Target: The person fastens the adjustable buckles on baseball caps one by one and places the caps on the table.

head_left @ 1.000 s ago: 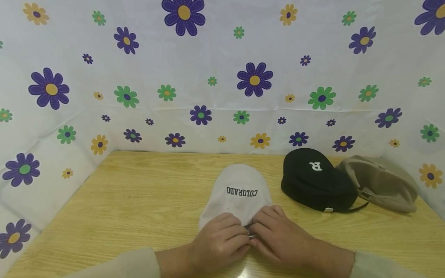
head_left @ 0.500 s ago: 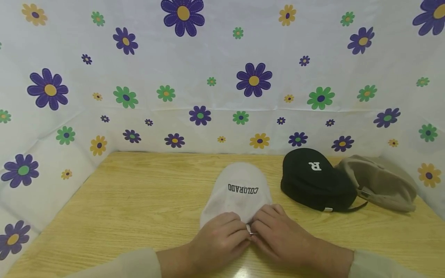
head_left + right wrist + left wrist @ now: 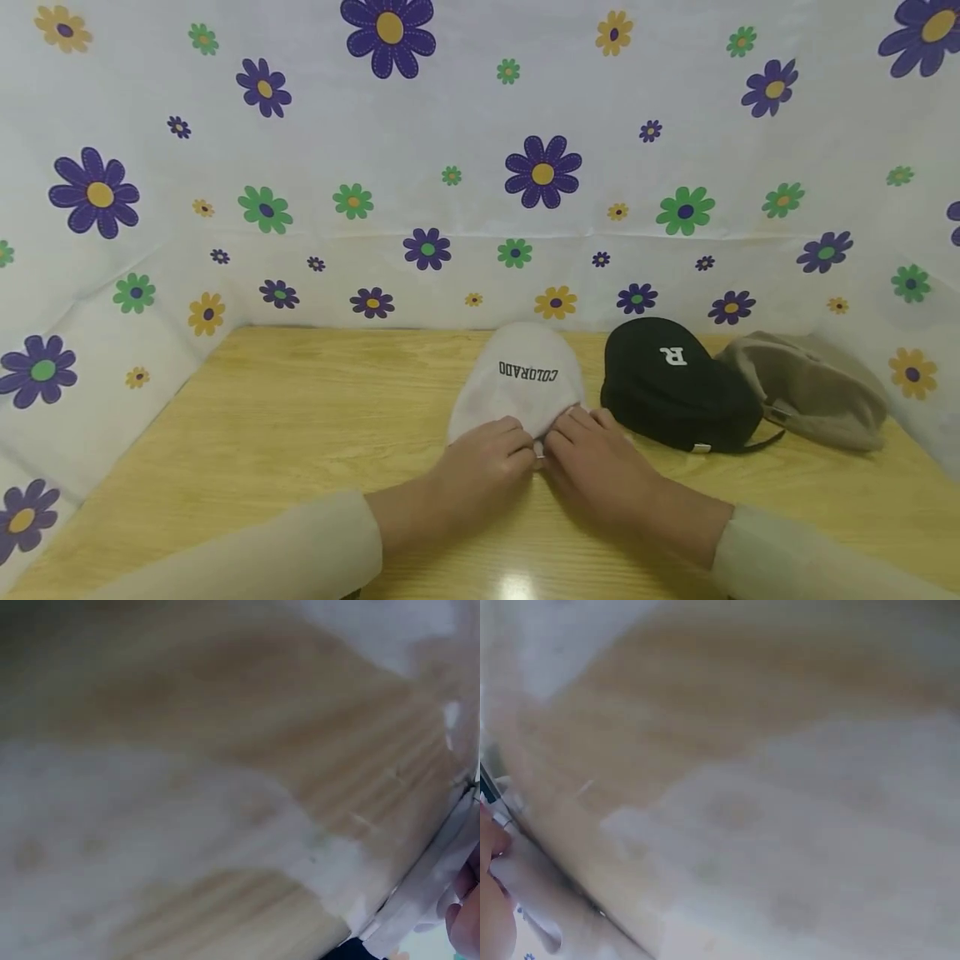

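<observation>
A white cap with dark COLORADO lettering, upside down to me, lies near the middle of the table. My left hand grips its near edge on the left of the back strap. On the right of it, my right hand holds the same edge with curled fingers. Between the fingertips shows a small metal buckle on the strap. Both wrist views are mostly blurred table surface, with fingers and a strip of the cap at the border.
Right of the white cap sits a black cap with a white R, its strap trailing on the wooden table. A brown cap leans behind it at the right. A flowered white cloth hangs at the back and sides.
Both hands and the white cap have moved away from me, toward the back of the table, and slightly right. The hands keep their grip; the black and brown caps stay in place.
</observation>
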Tool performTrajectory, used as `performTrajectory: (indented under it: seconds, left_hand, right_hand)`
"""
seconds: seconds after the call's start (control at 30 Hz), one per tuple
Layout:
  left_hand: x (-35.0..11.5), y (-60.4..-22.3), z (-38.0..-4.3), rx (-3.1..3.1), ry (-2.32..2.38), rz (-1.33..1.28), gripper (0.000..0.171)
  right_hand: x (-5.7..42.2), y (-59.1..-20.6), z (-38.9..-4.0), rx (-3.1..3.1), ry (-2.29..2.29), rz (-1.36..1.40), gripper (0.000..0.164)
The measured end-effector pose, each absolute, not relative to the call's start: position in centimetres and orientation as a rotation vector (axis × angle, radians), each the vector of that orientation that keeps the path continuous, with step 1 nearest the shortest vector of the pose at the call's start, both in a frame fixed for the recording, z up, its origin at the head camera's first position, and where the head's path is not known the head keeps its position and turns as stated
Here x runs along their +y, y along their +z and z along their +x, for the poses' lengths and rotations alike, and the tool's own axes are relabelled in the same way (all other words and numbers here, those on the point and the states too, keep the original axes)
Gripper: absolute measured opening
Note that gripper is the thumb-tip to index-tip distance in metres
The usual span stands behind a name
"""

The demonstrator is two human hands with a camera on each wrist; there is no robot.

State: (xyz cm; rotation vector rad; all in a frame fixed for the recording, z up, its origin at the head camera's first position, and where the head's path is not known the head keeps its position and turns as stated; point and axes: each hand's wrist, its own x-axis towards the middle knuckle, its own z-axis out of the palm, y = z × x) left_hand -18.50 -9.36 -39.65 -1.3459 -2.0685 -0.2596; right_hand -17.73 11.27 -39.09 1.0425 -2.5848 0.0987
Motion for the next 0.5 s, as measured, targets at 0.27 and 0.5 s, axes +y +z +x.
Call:
performTrajectory:
  seconds: [0.27,0.5]
  left_hand:
    - [-10.7,-38.9,-19.9,-2.151,-0.382,-1.385,0.010]
    - [-15.1,-36.4,-19.6,-2.269,-0.280,-1.219,0.026]
  right_hand:
    - [12.1,-39.0,-19.1,-2.629,0.153,0.957,0.009]
    - [16.5,-36.6,-19.1,-2.542,0.230,0.914,0.014]
